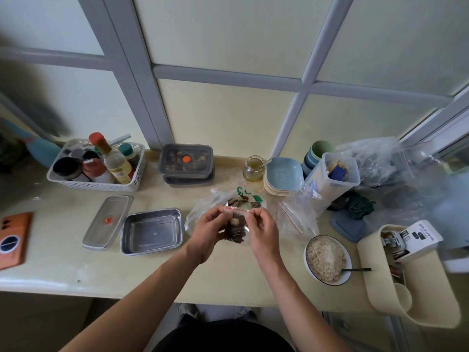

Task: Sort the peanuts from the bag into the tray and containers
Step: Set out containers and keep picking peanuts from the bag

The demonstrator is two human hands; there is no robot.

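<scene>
Frosted window panes (228,29) in a grey frame filled the wall behind, and below them ran our pale counter (63,262). At its far left stood a white basket (101,185) full of bottles. Nearer to us, left of centre, the steel tray (142,229) lay with its bottom bare, and its lid (107,222) rested just beside it on the left. Two dark containers (186,161) sat stacked against the wall behind the tray. A bowl (349,260) of oats with a spoon in it stood off to the right. Above the counter's middle, just right of the tray, our left hand (206,231) and right hand (261,229) held up a small bag (234,229). Thumb and fingers of each hand pinched a side of its red-striped top edge. Dark seeds showed through the plastic, along with one pale piece (235,221); we could not tell if it was a peanut.
</scene>
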